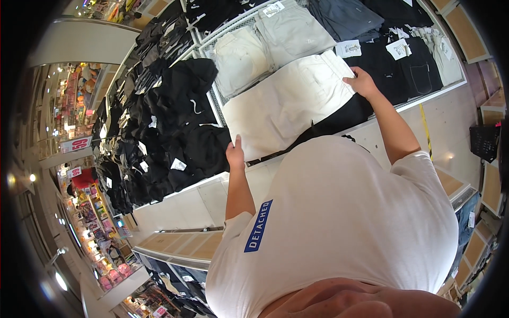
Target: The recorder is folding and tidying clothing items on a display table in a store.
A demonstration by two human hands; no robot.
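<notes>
A pair of off-white trousers, folded lengthwise, is stretched between my two hands above the front of a display table. My left hand grips the left end, thumb on top. At the other end, the waistband is pinched by my right hand. Beneath the trousers, black fabric shows along the table's front edge. Just behind lie a folded cream garment and folded light grey trousers with a paper tag. The fingers under the cloth are hidden.
Heaped black garments with tags fill the table's left section. Folded black trousers lie to the right, near dark grey ones. A white metal rim edges the table. Behind me stands another clothing display; a black basket sits far right.
</notes>
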